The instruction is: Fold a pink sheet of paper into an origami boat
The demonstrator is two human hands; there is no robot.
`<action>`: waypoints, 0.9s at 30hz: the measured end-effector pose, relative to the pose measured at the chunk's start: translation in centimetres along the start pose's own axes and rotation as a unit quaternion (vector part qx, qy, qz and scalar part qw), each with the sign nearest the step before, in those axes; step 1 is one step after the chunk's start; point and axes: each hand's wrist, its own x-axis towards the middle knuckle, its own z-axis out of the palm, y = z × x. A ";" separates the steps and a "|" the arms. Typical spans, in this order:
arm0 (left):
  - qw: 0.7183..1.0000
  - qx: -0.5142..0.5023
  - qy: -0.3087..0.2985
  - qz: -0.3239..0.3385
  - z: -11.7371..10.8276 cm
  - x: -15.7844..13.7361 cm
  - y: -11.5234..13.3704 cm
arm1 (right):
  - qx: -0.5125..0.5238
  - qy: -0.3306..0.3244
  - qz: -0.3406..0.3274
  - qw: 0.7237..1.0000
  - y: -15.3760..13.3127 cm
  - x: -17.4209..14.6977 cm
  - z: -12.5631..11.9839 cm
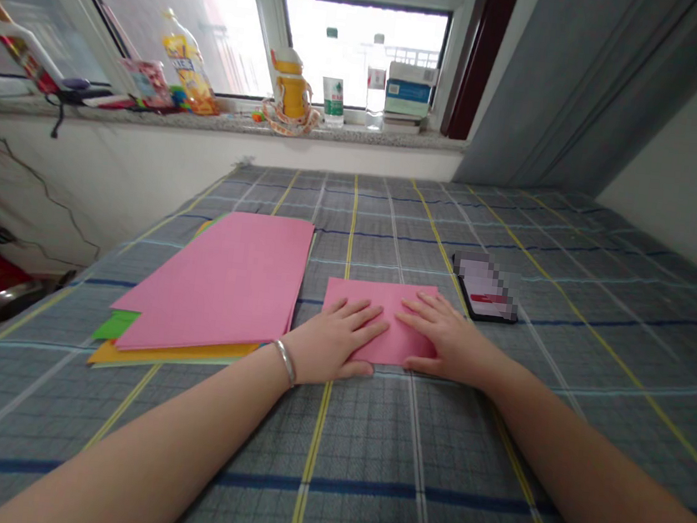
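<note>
A small pink sheet of paper (386,295), perhaps folded, lies flat on the plaid bed cover (359,439). My left hand (336,340) rests on its left part with the fingers spread, a silver bangle (285,362) round the wrist. On the right part of the paper, my right hand (450,336) lies flat with its fingers apart. Neither hand grips anything. To the left sits a stack of coloured paper (227,277), pink on top, with green and orange edges sticking out beneath.
A phone (485,287) lies on the cover to the right, its screen blurred. Along the windowsill (226,123) stand a yellow cup (292,91), an orange drink bottle (188,67), clear bottles and boxes (408,96). A grey curtain (550,91) hangs at the right.
</note>
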 end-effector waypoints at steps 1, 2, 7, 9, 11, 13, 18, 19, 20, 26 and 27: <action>1.000 0.001 -0.001 0.006 -0.1 0.0 0.1 | 0.003 0.002 -0.007 1.000 -0.2 0.0 -0.1; 1.000 0.003 0.001 0.013 -0.1 0.1 0.1 | 0.009 0.004 -0.015 1.000 -0.3 0.0 -0.3; 0.996 0.041 0.028 0.073 -0.7 0.4 0.7 | 0.060 0.029 -0.052 0.996 -1.1 0.1 -1.1; 0.993 0.063 0.039 0.094 -0.9 0.6 1.1 | 0.083 0.035 -0.063 0.994 -1.5 0.2 -1.4; 0.988 0.089 0.053 0.110 -1.0 0.8 1.5 | 0.089 0.041 -0.075 0.992 -1.9 0.3 -1.7; 0.985 0.109 0.070 0.111 -0.9 1.0 1.7 | 0.071 0.046 -0.084 0.993 -2.3 0.5 -1.7; 0.986 0.110 0.095 0.077 -0.3 1.4 2.1 | -0.008 0.065 -0.084 0.994 -3.1 0.8 -1.2; 0.987 0.109 0.097 0.068 -0.2 1.5 2.2 | -0.020 0.069 -0.081 0.994 -3.2 0.8 -1.0; 0.988 0.108 0.098 0.059 -0.1 1.5 2.2 | -0.030 0.073 -0.076 0.994 -3.3 0.9 -0.9; 0.987 0.105 0.114 0.042 0.2 1.8 2.2 | -0.067 0.102 -0.045 0.992 -3.6 1.0 -0.5; 0.986 0.105 0.123 0.042 0.2 1.9 2.2 | -0.070 0.108 -0.042 0.991 -3.6 1.1 -0.5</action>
